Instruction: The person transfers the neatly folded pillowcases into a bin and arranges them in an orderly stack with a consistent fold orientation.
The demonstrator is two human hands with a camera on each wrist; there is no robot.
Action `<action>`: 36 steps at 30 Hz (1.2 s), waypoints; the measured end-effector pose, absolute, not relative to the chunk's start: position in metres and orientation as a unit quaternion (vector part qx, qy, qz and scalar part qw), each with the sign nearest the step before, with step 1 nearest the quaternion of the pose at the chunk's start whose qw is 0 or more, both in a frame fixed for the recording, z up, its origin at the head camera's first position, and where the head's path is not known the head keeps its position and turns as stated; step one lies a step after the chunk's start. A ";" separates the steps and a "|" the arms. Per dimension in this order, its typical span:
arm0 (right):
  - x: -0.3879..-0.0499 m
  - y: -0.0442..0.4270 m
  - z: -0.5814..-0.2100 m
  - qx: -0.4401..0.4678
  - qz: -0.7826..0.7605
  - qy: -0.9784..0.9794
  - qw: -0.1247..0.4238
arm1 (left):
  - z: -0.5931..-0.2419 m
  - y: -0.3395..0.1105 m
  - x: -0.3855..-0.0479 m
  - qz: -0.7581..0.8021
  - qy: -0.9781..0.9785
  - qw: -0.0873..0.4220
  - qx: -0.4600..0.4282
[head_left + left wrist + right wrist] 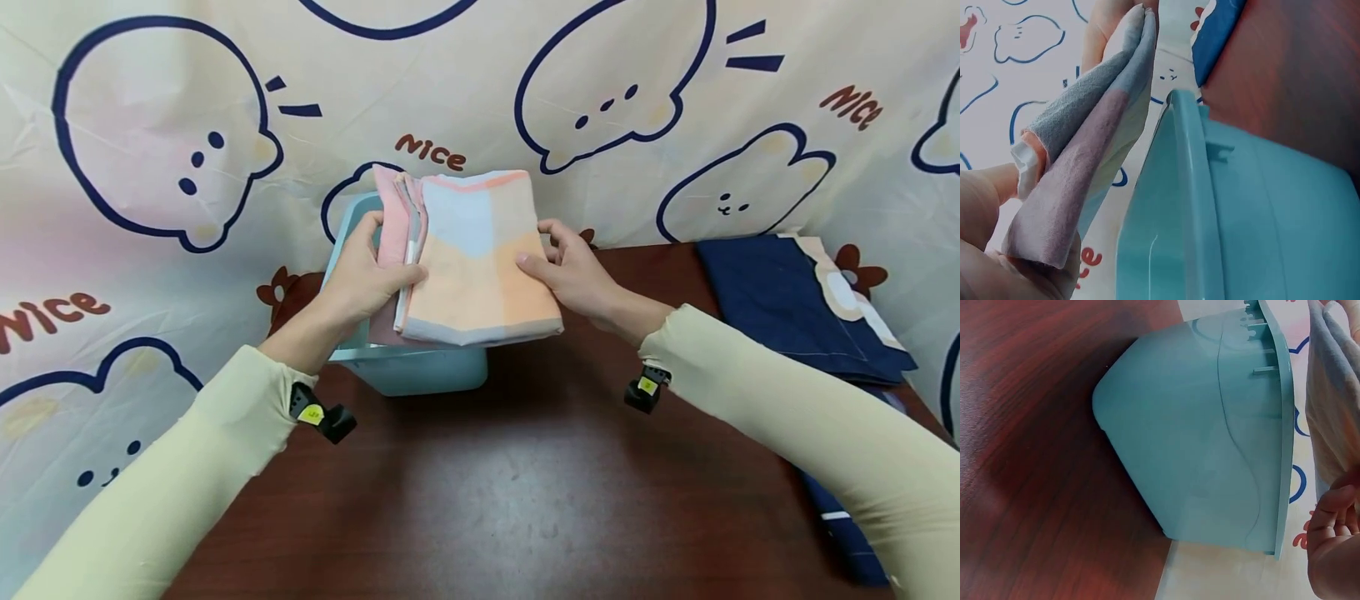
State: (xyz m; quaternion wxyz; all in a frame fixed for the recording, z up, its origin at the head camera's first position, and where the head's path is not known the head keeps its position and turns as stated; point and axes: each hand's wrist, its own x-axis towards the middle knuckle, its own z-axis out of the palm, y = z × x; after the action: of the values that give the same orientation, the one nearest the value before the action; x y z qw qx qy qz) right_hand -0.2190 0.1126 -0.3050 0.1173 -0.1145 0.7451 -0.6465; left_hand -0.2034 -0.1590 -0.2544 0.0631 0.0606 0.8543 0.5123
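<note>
"What's the left hand (360, 271) up to?"
"Pinching the folded pastel cloth (480, 258) by its left edge, thumb in front."
"And the cloth is where?"
"Held up above the pale blue bin (427, 372), partly hiding it."
"The right hand (576, 271)?"
"Pinching the opposite edge. Farther right, navy fabric (780, 292) lies on the brown table (525, 500)."

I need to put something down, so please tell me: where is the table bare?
Bare: front of the table, between blue basin and dark blue cloth; also a smaller strip behind the right forearm. Crowded: back left, where folded cloth is held above the basin, and the right side.
</note>
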 end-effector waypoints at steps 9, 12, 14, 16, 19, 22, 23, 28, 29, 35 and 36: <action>-0.223 0.092 -0.303 -0.117 -0.654 0.736 0.128 | -0.258 -0.177 -0.210 0.498 0.864 0.045 0.051; -0.223 0.087 -0.304 -0.118 -0.661 0.730 0.130 | -0.259 -0.182 -0.211 0.496 0.866 0.039 0.048; -0.223 0.084 -0.305 -0.114 -0.665 0.726 0.128 | -0.259 -0.184 -0.212 0.503 0.862 0.036 0.051; -0.223 0.081 -0.306 -0.111 -0.670 0.723 0.127 | -0.259 -0.185 -0.213 0.513 0.856 0.035 0.056; -0.225 0.076 -0.306 -0.108 -0.675 0.719 0.125 | -0.258 -0.188 -0.213 0.525 0.848 0.035 0.055; -0.226 0.072 -0.306 -0.109 -0.678 0.716 0.126 | -0.258 -0.191 -0.213 0.526 0.848 0.033 0.051; -0.226 0.071 -0.306 -0.108 -0.678 0.716 0.127 | -0.258 -0.192 -0.213 0.524 0.850 0.032 0.049; -0.227 0.069 -0.306 -0.103 -0.673 0.720 0.132 | -0.260 -0.195 -0.214 0.513 0.857 0.020 0.053; -0.227 0.069 -0.306 -0.103 -0.672 0.721 0.133 | -0.260 -0.196 -0.214 0.510 0.859 0.016 0.053; -0.228 0.064 -0.306 -0.099 -0.670 0.722 0.141 | -0.262 -0.199 -0.216 0.502 0.863 0.005 0.051; -0.228 0.063 -0.306 -0.097 -0.670 0.722 0.143 | -0.263 -0.199 -0.217 0.502 0.863 0.006 0.050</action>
State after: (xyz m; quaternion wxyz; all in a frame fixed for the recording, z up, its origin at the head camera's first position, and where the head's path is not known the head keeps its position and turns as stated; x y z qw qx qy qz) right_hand -0.2281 0.0634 -0.3061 0.1426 -0.0971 0.7219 -0.6702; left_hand -0.2167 -0.1994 -0.2627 0.0059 0.0502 0.8631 0.5025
